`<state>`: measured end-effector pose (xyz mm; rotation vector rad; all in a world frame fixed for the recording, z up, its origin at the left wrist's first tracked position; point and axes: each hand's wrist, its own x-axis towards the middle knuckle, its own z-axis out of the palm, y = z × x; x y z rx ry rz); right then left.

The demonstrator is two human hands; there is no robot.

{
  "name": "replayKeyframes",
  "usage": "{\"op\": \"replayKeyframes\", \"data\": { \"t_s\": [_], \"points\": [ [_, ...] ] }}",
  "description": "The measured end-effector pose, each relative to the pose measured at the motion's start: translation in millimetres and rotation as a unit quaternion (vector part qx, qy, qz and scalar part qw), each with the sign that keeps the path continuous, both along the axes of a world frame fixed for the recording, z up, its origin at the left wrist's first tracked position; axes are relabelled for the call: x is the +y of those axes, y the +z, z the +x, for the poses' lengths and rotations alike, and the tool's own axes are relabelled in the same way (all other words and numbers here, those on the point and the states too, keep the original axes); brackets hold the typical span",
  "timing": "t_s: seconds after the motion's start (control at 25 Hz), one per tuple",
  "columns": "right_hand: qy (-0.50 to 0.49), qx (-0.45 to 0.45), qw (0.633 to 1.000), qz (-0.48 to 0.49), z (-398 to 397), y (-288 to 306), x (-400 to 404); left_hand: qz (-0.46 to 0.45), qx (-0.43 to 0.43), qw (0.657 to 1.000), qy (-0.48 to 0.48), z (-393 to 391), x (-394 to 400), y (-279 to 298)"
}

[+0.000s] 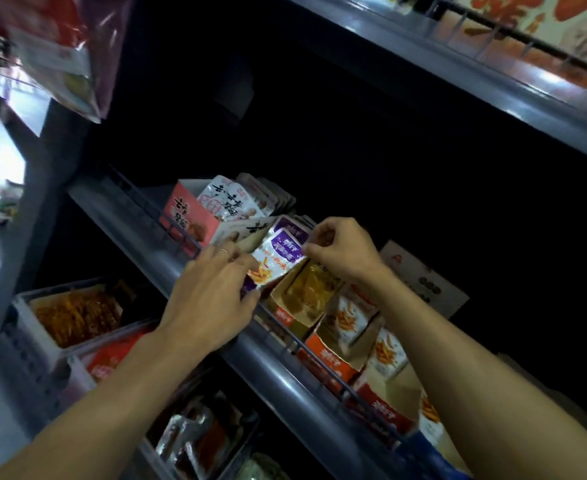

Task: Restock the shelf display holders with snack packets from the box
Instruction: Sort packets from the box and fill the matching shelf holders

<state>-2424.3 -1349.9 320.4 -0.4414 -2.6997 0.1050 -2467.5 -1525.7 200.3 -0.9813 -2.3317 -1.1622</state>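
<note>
Hands work at the middle shelf (285,368), at frame centre. Left hand (212,299) rests on the shelf's front rail, its fingers pinched on the lower edge of a purple-and-white packet (278,254). Right hand (340,247), at 3 o'clock of the packet, has its grip closed on the packet's upper right edge. Packet sits tilted at the front of a row of like packets in a holder on the shelf. At 11 o'clock of the packet stands a pink holder (191,216) with white packets. At 5 o'clock stands a yellow holder (295,310), then an orange holder (333,355) and a red holder (385,407) along the rail. Lower shelf, at 8 o'clock, carries a tray (25,313) of orange snacks.
</note>
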Motion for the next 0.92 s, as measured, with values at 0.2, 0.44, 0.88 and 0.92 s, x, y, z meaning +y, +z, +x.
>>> {"op": "replayKeyframes", "data": {
  "t_s": [0.2, 0.44, 0.88, 0.92],
  "points": [
    [-0.065, -0.045, 0.996, 0.035, -26, -15, -7, -0.051, 0.013, 0.999, -0.004, -25, 0, -7],
    [-0.141, -0.060, 0.987, 0.058, -40, -28, -7, -0.040, 0.029, 0.998, -0.033, -33, 0, -12],
    [-0.035, 0.015, 0.996, -0.077, -47, -11, -4, -0.013, 0.019, 0.999, -0.040, -37, 4, -18],
    [-0.040, 0.009, 0.996, -0.076, -47, -14, -2, -0.013, 0.017, 0.999, -0.041, -37, 5, -19]
  ]
}}
